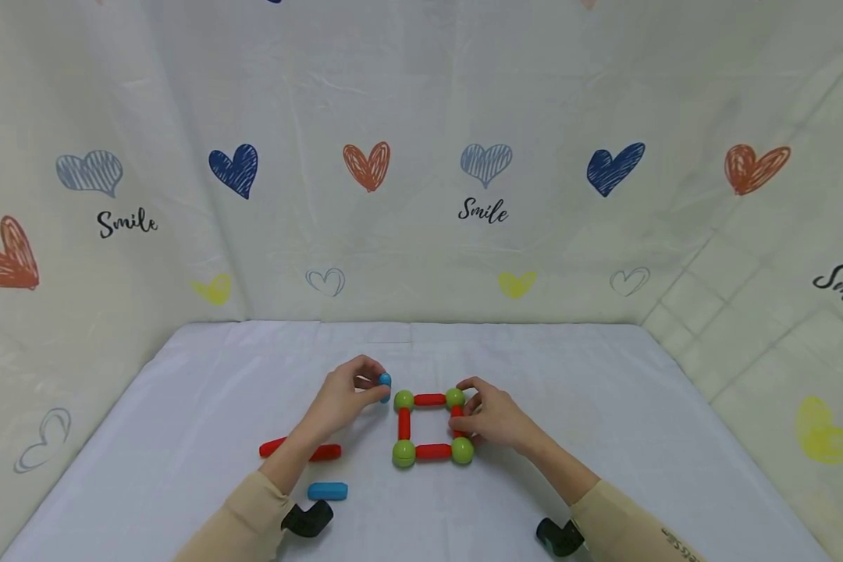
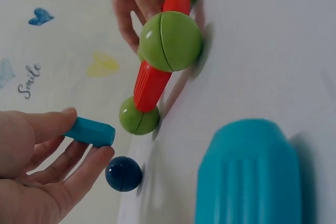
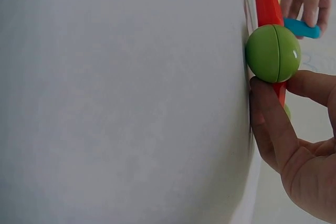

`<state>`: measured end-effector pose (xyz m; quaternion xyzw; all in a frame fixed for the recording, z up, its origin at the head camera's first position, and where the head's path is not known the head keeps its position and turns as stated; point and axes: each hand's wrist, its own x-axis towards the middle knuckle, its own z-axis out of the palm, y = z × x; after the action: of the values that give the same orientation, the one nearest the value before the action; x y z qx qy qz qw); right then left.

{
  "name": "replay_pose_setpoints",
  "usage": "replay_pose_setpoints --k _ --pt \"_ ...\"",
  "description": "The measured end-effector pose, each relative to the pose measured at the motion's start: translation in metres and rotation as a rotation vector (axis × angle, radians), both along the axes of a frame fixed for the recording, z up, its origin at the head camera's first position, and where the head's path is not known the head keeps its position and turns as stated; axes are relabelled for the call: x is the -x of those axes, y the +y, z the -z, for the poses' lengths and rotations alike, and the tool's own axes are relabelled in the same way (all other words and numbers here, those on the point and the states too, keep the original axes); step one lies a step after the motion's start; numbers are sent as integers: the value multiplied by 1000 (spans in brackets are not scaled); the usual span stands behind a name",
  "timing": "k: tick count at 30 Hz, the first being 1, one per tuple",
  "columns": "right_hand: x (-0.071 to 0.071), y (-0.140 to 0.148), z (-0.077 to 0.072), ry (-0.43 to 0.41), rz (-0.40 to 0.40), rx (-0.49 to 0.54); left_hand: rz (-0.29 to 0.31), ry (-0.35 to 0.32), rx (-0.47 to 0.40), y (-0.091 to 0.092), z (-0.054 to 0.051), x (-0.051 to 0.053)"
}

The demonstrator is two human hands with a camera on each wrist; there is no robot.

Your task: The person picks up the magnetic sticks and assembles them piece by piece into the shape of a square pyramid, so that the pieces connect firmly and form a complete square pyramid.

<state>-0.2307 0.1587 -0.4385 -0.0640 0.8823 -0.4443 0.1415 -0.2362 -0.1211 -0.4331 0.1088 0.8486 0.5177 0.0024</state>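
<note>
My left hand [image 1: 351,390] pinches a short blue rod [image 2: 92,131] between thumb and fingers, left of a square frame. That frame has green balls [image 1: 403,453] at its corners and red rods [image 1: 433,452] as sides, lying flat on the table. At its right side, my right hand [image 1: 495,417] grips the red side rod [image 3: 281,93] with thumb and fingers, close to a green corner ball [image 3: 273,53]. A dark blue ball [image 2: 124,173] rests beyond the left fingers in the left wrist view.
Red rod pieces [image 1: 326,452] lie by the left forearm, which partly covers them. A loose blue rod [image 1: 327,491] lies nearer me. Black wrist cameras [image 1: 309,518] show at both sleeves. White cloth covers the table [image 1: 569,359], and a heart-printed curtain [image 1: 421,94] hangs behind it.
</note>
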Motion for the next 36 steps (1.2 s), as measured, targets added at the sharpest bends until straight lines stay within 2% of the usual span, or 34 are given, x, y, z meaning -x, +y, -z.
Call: replay_pose_setpoints --k 12,19,27,36 --pt "0 1 0 -4 -4 5 27 45 -40 17 0 2" --pt "0 0 0 -10 4 1 23 49 -26 24 3 6" --pt "1 0 0 -10 1 -3 30 63 -14 24 6 8" --pt "0 0 -1 -5 -3 4 32 52 -15 23 4 7"
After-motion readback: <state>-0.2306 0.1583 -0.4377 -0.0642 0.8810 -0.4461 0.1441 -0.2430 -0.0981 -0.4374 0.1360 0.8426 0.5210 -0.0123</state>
